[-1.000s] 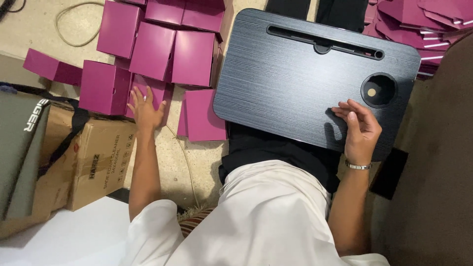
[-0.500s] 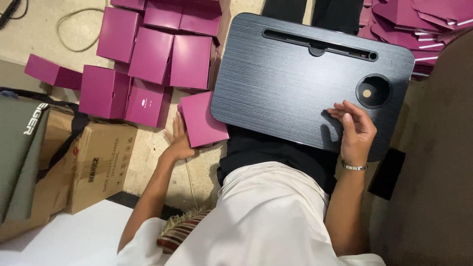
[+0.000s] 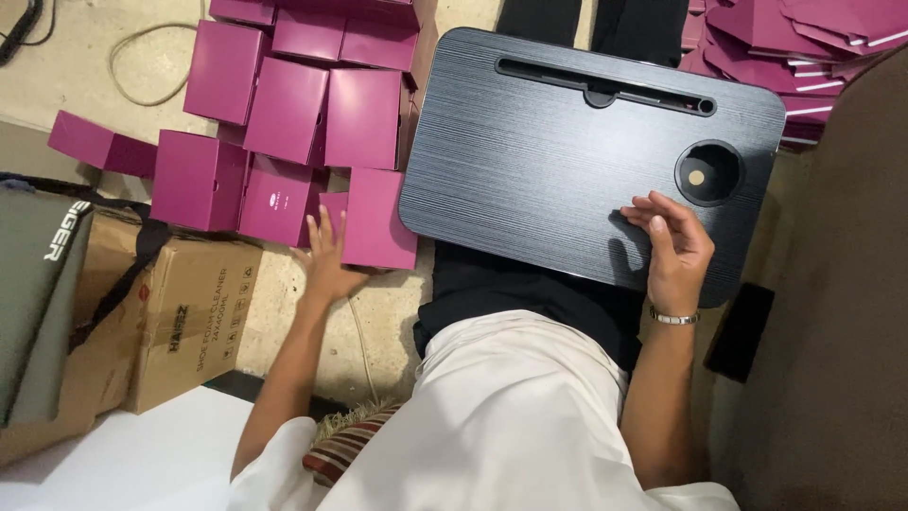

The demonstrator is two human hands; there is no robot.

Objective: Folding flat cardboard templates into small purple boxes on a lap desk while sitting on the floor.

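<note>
We had left hand [image 3: 328, 260] spread flat on magenta box [image 3: 376, 218]; right hand [image 3: 673, 248] loose, empty on lap tray [image 3: 530, 161]. Next prob needs fingers closed round box.

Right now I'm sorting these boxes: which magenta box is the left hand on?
The left hand rests on the magenta box nearest the black lap tray, lying alone at the cluster's lower right edge.
</note>
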